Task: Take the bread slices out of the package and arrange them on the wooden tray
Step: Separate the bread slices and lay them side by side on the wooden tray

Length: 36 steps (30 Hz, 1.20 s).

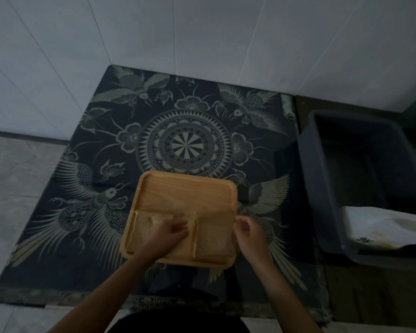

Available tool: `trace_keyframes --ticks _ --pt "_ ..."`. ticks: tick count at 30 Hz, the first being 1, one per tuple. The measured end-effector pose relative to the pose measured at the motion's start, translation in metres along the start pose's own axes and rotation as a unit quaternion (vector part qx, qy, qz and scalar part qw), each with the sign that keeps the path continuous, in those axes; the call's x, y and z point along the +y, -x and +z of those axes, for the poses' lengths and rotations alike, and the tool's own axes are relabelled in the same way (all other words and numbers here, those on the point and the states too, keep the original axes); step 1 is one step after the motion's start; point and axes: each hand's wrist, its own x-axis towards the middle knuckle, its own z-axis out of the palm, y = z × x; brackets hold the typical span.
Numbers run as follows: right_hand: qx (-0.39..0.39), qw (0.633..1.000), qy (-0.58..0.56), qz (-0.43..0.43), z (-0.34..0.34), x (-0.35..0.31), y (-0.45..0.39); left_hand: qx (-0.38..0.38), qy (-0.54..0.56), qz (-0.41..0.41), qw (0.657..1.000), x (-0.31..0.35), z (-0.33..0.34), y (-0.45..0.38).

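A wooden tray (185, 191) lies on a dark patterned cloth, near its front edge. Two bread slices lie side by side in the tray's near half: the left slice (147, 227) and the right slice (214, 236). My left hand (171, 233) rests flat on the left slice, fingers spread toward the gap between the slices. My right hand (247, 233) sits at the tray's right rim beside the right slice, fingers curled, with nothing visible in it. The far half of the tray is bare wood. A whitish wrapper (380, 224), perhaps the bread package, lies in the bin at right.
A dark grey plastic bin (322, 169) stands right of the cloth. The batik cloth (185, 145) covers a low table set in a corner of white tiled walls. Grey floor tiles (17, 176) show at left.
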Motion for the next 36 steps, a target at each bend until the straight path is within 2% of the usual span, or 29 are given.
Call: trace_keyframes --ticks 6,10,18,22,27,36 --pt "-0.036 0.998 -0.003 0.045 -0.002 0.016 -0.004 -0.007 0.025 -0.012 1.000 0.010 0.023 0.005" --pt "-0.078 0.995 -0.025 0.065 -0.001 0.023 -0.005 0.016 0.028 -0.016 0.999 0.012 0.031 0.006" --pt "-0.103 0.988 -0.078 0.087 -0.004 0.025 -0.005 0.072 0.016 -0.030 0.997 0.017 0.051 0.013" --pt "-0.116 0.981 -0.121 0.099 -0.006 0.022 -0.008 0.075 0.072 -0.063 0.993 0.013 0.052 0.013" --pt "-0.124 0.985 -0.094 0.071 -0.002 0.020 -0.006 0.040 0.182 -0.119 0.975 0.002 0.051 0.007" --pt "-0.116 0.988 -0.086 0.049 0.011 0.005 -0.008 0.029 0.278 -0.081 0.957 -0.002 0.024 0.011"
